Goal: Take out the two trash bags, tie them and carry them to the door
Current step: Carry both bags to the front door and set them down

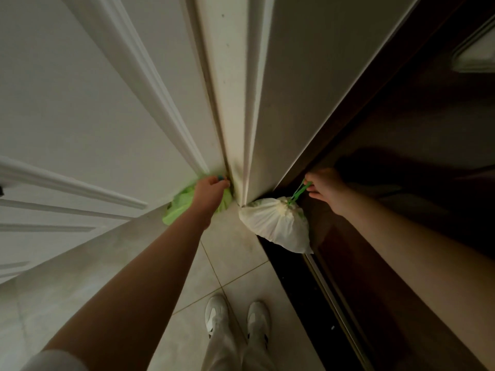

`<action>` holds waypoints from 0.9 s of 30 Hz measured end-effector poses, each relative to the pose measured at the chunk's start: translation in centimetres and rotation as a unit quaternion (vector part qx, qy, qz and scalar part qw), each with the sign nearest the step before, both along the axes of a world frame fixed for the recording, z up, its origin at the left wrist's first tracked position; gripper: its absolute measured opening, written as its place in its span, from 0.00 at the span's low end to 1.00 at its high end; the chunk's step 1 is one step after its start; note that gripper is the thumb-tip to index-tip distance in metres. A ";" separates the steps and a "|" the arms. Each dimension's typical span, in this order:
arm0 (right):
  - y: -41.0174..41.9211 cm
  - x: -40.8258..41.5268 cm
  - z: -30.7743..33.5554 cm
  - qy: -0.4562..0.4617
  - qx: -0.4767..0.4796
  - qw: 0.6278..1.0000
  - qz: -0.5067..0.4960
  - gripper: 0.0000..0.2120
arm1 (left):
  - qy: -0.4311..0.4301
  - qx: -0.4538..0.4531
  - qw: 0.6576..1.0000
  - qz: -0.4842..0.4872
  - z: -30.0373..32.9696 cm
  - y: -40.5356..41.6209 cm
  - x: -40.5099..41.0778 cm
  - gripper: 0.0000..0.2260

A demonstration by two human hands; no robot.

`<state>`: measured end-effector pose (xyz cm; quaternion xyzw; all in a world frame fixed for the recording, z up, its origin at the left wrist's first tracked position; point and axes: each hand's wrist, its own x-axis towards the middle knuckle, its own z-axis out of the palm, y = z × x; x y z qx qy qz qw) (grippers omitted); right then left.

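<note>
White panelled door [67,108] at far left. Left hand [210,190], fingers curled down over the top of the green trash bag [178,207]; grip clenched on it (exact hold hidden beneath the hand). Bag low against the foot of the white door frame [235,89], on or just above the tiled floor [230,253]; cannot tell which. Right hand [325,187] pinches the green drawstring [298,192] of the white trash bag [277,223], cinched at the neck, hanging beside the dark wooden door [401,129]. White shoes [237,321] below, on the tiles.
</note>
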<state>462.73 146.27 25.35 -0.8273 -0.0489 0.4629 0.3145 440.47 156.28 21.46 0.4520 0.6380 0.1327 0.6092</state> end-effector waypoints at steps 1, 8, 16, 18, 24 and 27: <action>0.0 -0.1 -0.1 -0.001 -0.001 1.000 0.002 0.10 | 0.008 -0.004 1.000 -0.008 -0.2 -0.2 -0.1 0.05; -0.3 -0.3 -0.2 -0.008 0.001 0.998 0.067 0.11 | 0.048 -0.011 0.998 -0.034 -1.0 -0.7 -1.6 0.16; -1.1 -2.3 1.2 0.049 0.032 0.994 0.090 0.08 | 0.075 0.018 0.996 -0.040 -0.4 -1.2 -3.0 0.09; -1.0 -3.7 1.9 0.092 0.042 0.989 0.108 0.03 | 0.070 0.017 0.997 -0.039 -0.3 -1.4 -3.4 0.09; -0.5 -7.9 2.8 0.159 0.078 0.979 0.102 0.02 | 0.022 -0.023 0.999 -0.029 -0.1 -2.3 -3.6 0.13; -0.8 -8.2 2.6 0.169 0.086 0.976 0.106 0.03 | 0.004 -0.030 0.999 -0.015 -0.2 -2.5 -3.8 0.12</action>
